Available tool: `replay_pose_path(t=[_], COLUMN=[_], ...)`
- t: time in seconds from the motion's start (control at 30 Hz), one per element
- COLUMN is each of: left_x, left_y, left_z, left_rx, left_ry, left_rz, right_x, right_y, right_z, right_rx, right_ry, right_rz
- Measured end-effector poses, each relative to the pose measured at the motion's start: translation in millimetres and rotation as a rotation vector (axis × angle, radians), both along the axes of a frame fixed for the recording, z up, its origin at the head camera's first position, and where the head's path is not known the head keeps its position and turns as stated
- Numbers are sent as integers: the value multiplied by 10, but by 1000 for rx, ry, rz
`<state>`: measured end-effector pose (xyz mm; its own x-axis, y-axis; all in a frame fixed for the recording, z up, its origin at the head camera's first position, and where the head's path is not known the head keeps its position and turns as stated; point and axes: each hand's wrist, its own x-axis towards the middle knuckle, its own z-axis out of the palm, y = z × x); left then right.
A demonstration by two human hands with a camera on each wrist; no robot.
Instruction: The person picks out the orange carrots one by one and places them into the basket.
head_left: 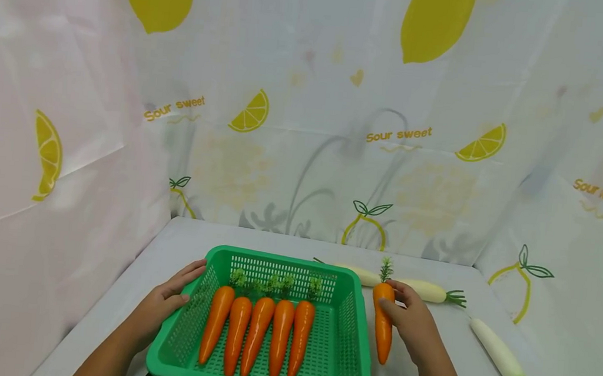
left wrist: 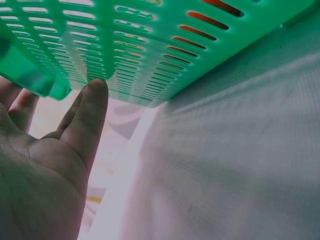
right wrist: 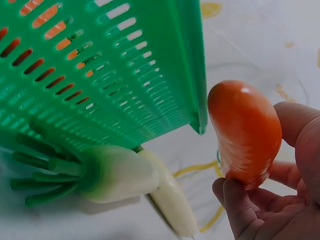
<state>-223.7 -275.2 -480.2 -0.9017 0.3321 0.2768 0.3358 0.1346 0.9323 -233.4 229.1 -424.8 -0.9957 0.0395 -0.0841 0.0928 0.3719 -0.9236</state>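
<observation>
My right hand [head_left: 415,321] pinches an orange carrot [head_left: 382,327] with a small green leafy top, thumb on one side and fingers on the other. It hangs upright, top end up, just right of the green plastic basket [head_left: 325,343]. Inside the basket several carrots [head_left: 282,334] lie side by side, leafy tops toward the back wall. My left hand [head_left: 165,298] rests against the basket's left side with its fingers extended along the rim. In the left wrist view the thumb [left wrist: 92,110] touches the slotted outer wall.
Two white radishes [head_left: 423,290] lie end to end behind the held carrot, and another white radish [head_left: 498,351] with green stems lies at the right. Lemon-printed cloth [head_left: 303,170] hangs round the back and sides of the white table [head_left: 191,232].
</observation>
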Motion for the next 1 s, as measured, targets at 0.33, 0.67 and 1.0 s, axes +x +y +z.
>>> replay_pose_path(t=[0.33,0.67,1.0], left_x=[-23,-13,-14], left_y=[4,-1,-5], left_z=[-17,9,7], left_rx=[17,5,-7], left_ry=[-2,-12,-3], left_rz=[-1,-1,-5], right_x=[-4,-34,-24], right_y=[-47,-148,-237], right_z=[51,124,255], right_rx=[-27,-30,-59], right_ry=[1,30,28], right_rz=[2,43,57])
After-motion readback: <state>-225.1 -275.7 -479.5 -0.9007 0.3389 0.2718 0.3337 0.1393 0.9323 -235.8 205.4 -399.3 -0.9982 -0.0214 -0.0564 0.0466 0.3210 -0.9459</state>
